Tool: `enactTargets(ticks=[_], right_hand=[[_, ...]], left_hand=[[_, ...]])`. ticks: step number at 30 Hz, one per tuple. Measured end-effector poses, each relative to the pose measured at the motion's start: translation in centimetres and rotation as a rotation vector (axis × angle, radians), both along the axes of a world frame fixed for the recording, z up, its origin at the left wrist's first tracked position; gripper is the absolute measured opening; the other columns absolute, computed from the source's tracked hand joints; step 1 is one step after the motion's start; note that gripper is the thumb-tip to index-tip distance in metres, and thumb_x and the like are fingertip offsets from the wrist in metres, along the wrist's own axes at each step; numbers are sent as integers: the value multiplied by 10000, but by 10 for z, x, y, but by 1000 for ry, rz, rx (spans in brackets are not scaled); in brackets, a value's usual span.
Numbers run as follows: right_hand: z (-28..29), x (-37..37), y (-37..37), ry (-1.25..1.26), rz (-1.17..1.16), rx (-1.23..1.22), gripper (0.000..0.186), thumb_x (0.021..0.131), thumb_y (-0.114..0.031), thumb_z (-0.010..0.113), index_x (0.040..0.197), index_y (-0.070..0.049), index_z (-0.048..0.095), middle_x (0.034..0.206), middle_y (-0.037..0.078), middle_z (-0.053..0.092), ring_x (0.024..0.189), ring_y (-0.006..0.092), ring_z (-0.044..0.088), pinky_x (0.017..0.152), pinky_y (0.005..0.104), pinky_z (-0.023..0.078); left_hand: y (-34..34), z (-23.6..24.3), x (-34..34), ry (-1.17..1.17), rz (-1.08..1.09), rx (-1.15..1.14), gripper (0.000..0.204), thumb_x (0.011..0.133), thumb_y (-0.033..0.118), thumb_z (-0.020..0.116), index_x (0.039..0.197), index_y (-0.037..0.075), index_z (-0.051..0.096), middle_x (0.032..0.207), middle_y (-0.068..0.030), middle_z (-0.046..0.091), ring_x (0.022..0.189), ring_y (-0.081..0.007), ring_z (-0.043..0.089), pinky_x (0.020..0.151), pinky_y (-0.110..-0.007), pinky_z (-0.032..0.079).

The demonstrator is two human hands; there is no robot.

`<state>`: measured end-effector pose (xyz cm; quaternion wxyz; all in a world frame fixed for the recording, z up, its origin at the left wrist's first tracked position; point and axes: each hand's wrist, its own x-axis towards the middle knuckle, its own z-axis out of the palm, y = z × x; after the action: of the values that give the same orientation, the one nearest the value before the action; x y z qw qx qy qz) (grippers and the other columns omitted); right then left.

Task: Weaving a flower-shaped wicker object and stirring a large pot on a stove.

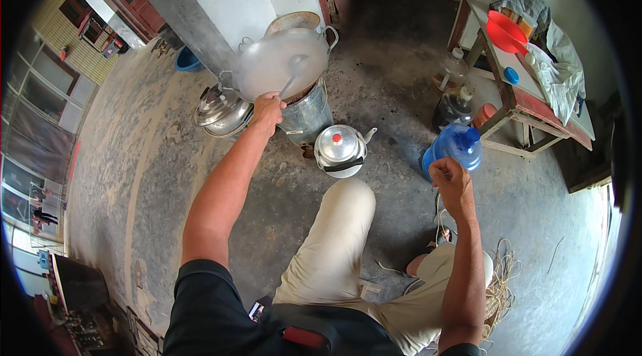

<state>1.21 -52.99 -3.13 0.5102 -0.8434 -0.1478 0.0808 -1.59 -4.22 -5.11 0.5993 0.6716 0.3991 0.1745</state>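
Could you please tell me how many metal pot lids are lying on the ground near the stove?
1: a domed metal lid lies on the floor left of the stove drum, below the left hand. The kettle has its own lid. Others may be hidden.

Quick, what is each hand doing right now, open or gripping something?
Left hand: closed on the ladle handle in the big pot.
Right hand: loosely curled beside the blue water jug; grip cannot be told.

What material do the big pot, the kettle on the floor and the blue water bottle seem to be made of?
Big pot: dull grey metal, probably aluminium, matte with soft glare.
Kettle: shinier silvery metal, bright reflections on its lid; the red knob looks plastic.
Blue bottle: translucent blue plastic, light passing through it.
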Motion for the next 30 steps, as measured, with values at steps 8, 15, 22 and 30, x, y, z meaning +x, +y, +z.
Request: enactTargets(ticks=[8, 15, 22, 30], right_hand=[[0, 0, 0, 0, 0, -4, 149, 945, -123, 687, 982, 17, 726, 806, 59, 691, 728, 142, 637, 731, 326, 525], [2, -2, 0, -8, 8, 11, 134, 941, -106, 688, 975, 19, 721, 817, 61, 693, 727, 144, 643, 730, 322, 530], [1, -3, -2, -9, 1, 5, 121, 943, -101, 698, 970, 15, 716, 830, 61, 692, 735, 145, 641, 724, 325, 531], [0, -4, -3, 7, -6, 14, 134, 944, -118, 694, 967, 13, 717, 815, 58, 683, 733, 147, 640, 724, 323, 529]], left_hand=[[3, 9, -11, -153, -3, -293, 314, 1079, 116, 549, 1375, 25, 600, 930, -90, 603, 549, -86, 381, 496, -283, 351], [5, 37, -33, -172, 30, -301, 312, 1102, 87, 528, 1396, -10, 572, 925, -68, 588, 551, -77, 341, 525, -280, 325], [17, 55, -55, -175, 13, -161, 354, 1109, 111, 551, 1433, -29, 568, 908, -58, 588, 548, -73, 354, 524, -280, 330], [30, 79, -67, -189, 42, 7, 381, 1115, 123, 548, 1464, -26, 577, 892, -39, 589, 549, -64, 364, 504, -271, 331]])
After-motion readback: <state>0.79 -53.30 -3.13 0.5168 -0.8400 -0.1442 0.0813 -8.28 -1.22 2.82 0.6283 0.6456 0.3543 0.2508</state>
